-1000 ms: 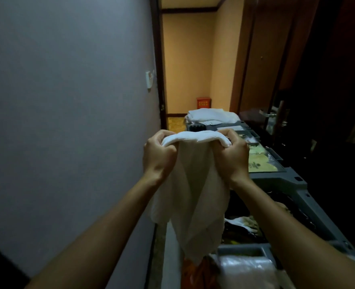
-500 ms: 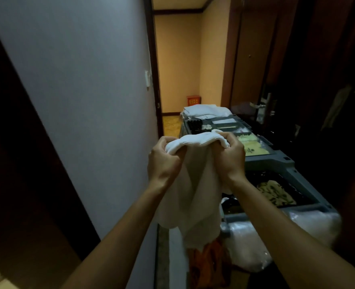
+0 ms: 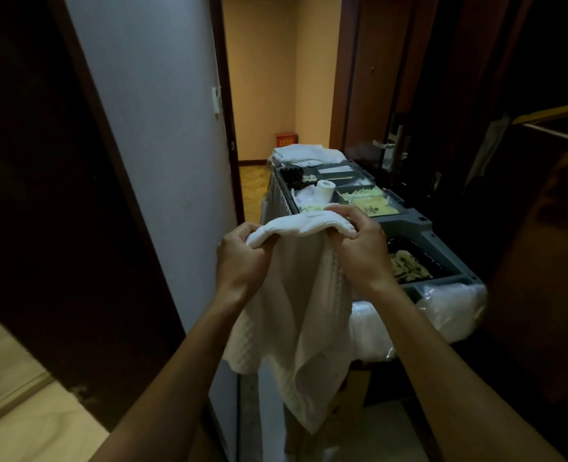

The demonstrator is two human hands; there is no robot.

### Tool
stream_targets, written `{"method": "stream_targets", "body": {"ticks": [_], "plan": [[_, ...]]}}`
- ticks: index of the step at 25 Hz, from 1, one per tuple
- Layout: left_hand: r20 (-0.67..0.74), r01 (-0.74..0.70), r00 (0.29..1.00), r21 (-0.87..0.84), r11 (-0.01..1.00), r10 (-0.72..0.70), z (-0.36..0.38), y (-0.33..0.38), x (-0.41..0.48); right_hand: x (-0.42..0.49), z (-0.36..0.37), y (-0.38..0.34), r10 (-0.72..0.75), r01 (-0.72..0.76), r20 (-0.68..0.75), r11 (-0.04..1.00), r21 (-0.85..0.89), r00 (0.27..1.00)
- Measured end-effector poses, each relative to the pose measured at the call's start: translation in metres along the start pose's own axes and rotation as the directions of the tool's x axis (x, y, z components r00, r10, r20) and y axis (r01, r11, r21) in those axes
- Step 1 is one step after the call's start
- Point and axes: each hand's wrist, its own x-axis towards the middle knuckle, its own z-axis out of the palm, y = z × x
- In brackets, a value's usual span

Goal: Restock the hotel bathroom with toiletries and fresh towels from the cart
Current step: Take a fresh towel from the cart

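A white waffle-weave towel (image 3: 296,315) hangs in front of me, bunched along its top edge. My left hand (image 3: 239,261) grips the left end of that edge and my right hand (image 3: 359,251) grips the right end, both with fingers curled round the cloth. Behind the towel stands the grey housekeeping cart (image 3: 412,225). Its top tray holds a toilet paper roll (image 3: 326,190), yellow sachets (image 3: 376,205) and small dark bottles (image 3: 294,176). Folded white towels (image 3: 306,153) lie at its far end.
A pale wall (image 3: 149,128) runs along the left, with a dark door frame (image 3: 42,195) and light floor tiles (image 3: 9,395) beyond it. A dark wooden door with a metal handle (image 3: 389,145) stands right of the cart. Clear plastic bags (image 3: 449,311) bulge under the cart's near end.
The view has pulled back and swung left, showing more of the dark doorway and the cart's tray. Both hands have kept their hold on the towel's top edge.
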Motion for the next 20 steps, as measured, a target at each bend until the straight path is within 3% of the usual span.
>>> {"method": "stream_targets", "body": {"ticks": [12,16,20], "plan": [[-0.132,0.067,0.990,0.111,0.992,-0.053,-0.012,0.006,-0.111,-0.059,-0.023,0.012,-0.011,-0.013,0.276,0.996,0.084,0.961],[-0.247,0.043,0.969,0.202,0.978,0.009,-0.017,0.019,-0.158,-0.074,-0.032,0.011,-0.089,0.016,0.425,0.985,0.171,0.901],[-0.389,0.157,0.921,0.281,0.947,-0.037,-0.034,0.024,-0.190,-0.092,-0.024,0.011,-0.151,0.027,0.583,0.976,0.215,0.798]]}}
